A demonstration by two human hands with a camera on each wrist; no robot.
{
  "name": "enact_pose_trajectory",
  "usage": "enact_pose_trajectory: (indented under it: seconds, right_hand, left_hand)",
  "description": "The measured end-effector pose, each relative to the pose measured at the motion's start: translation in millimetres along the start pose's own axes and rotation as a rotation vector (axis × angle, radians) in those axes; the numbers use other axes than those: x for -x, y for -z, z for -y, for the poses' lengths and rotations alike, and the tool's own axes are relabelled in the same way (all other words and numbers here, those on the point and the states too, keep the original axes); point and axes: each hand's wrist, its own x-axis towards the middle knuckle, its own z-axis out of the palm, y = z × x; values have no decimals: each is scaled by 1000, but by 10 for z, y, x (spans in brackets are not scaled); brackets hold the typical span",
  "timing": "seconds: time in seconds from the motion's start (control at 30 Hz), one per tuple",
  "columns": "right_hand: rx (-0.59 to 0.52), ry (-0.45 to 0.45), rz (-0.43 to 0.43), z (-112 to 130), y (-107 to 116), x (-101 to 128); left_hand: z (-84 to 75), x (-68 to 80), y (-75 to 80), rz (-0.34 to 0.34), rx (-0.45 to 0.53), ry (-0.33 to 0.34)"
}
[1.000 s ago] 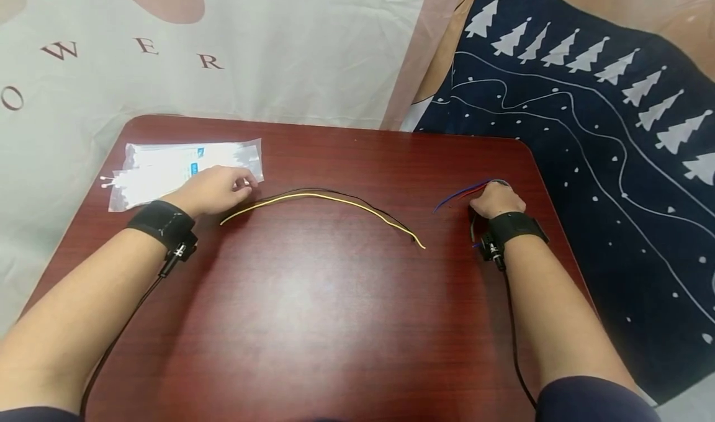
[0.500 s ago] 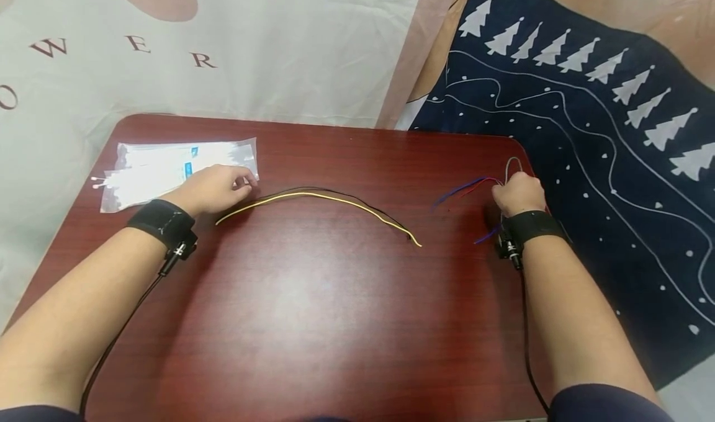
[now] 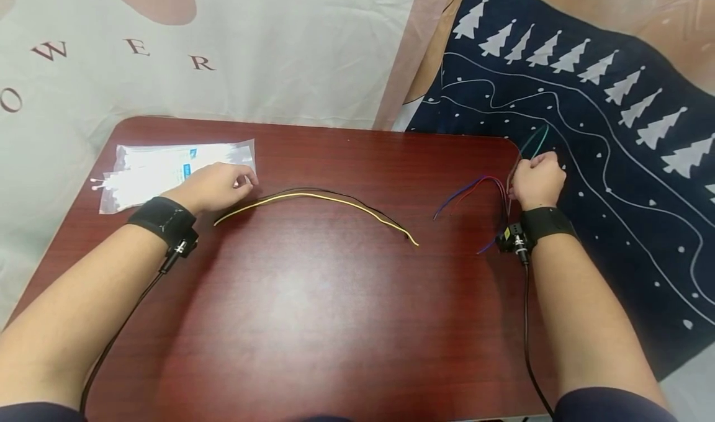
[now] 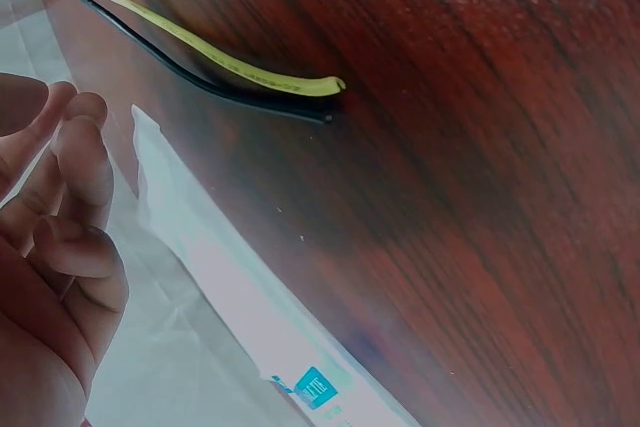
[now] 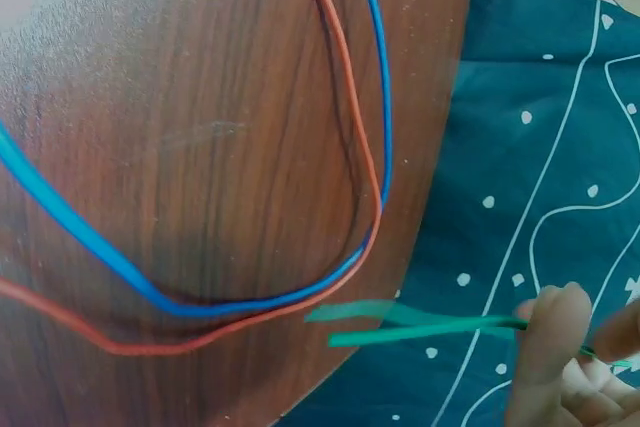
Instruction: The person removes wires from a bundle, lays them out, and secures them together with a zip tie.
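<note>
My right hand (image 3: 539,180) is above the table's far right corner, pinching a green wire (image 5: 420,332) between thumb and finger. The wire's loose end points left in the right wrist view and looks doubled. Below it, a blue wire (image 5: 386,87) and a red wire (image 5: 345,57) curve over the tabletop. At the left, my left hand (image 3: 215,186) has loosely curled fingers with nothing between them. It is beside a clear plastic bag (image 3: 151,161) of thin white strips. Close to its fingertips lie the ends of a yellow wire (image 4: 240,69) and a black wire (image 4: 180,69).
The reddish-brown table (image 3: 313,347) ends at the right near a dark blue cloth (image 3: 614,223) printed with white trees. A pale curtain (image 3: 313,49) hangs behind it. Each wrist wears a black strap, with a black cable running back along the forearm.
My right hand has moved right and a little farther back, drawing the green wire up and away from the blue and red wires. The left hand stays where it was.
</note>
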Motion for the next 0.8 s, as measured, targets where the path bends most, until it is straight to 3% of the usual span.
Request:
enact_pose_trajectory:
  seconds: [0.17,0.3,0.4,0.63,0.8]
  right_hand:
    - [-10,82,-97,34,-47,-46]
    - [69,265,-198,113,-161,-60]
    - [79,409,-218,246,-253,-7]
    - [79,636,-32,599,-532,294]
    - [89,769,100,806,-727,542]
  left_hand:
    - [-26,-2,30,5,-6,7]
    - [-69,-20,81,3,-36,22]
    - [-107,-52,127,-16,-72,29]
    - [-290,-216,188,-96,-85,-7]
    - [-540,-365,195,-110,-61,-65]
